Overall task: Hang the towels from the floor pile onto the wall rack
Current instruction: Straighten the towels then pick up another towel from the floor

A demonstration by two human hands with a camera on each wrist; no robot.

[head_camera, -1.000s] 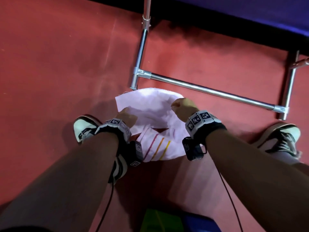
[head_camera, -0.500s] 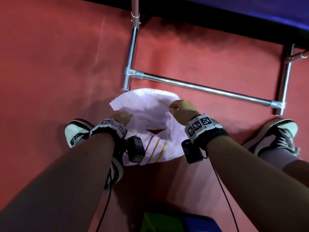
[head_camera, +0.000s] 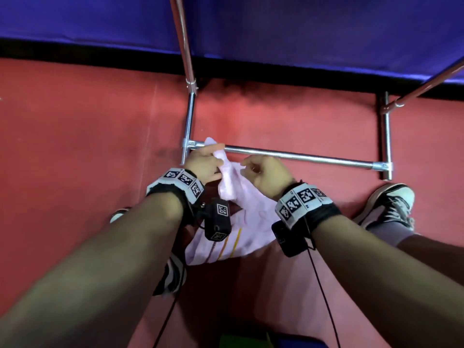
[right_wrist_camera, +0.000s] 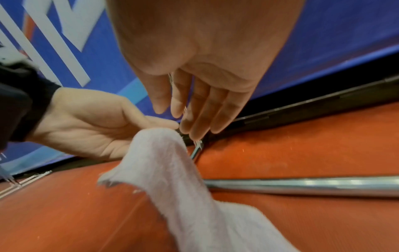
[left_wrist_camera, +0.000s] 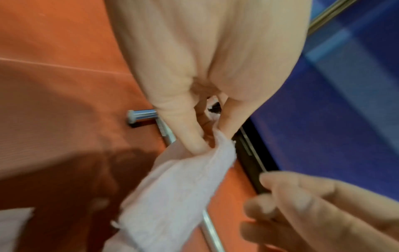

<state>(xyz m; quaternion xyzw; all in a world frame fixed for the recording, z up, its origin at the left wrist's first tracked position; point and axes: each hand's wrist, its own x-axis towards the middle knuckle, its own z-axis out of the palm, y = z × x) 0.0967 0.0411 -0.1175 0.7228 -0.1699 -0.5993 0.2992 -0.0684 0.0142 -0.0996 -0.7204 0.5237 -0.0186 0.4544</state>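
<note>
A pale pink towel (head_camera: pixel 251 217) with red, orange and yellow stripes near its lower end hangs off the red floor. My left hand (head_camera: pixel 213 156) pinches its top corner between thumb and fingers, close above the rack's low cross bar (head_camera: pixel 301 156). In the left wrist view the pinch (left_wrist_camera: pixel 207 141) on the towel (left_wrist_camera: pixel 172 196) is plain. My right hand (head_camera: pixel 248 164) hovers just right of that corner. Its fingers (right_wrist_camera: pixel 194 116) are straight and hold nothing, beside the towel (right_wrist_camera: pixel 172 170). The rack's metal uprights (head_camera: pixel 185 59) rise against the blue wall.
The rack's base tubes lie on the red floor (head_camera: pixel 75 146) in front of a blue wall panel (head_camera: pixel 301 33). My shoes stand at the left (head_camera: pixel 173 272) and right (head_camera: pixel 386 207). A green and blue object (head_camera: pixel 241 341) shows at the bottom edge.
The towel has come up off the floor, held by my left hand. My right hand has let go of it and opened. Both hands rose toward the rack, and the view tilted up.
</note>
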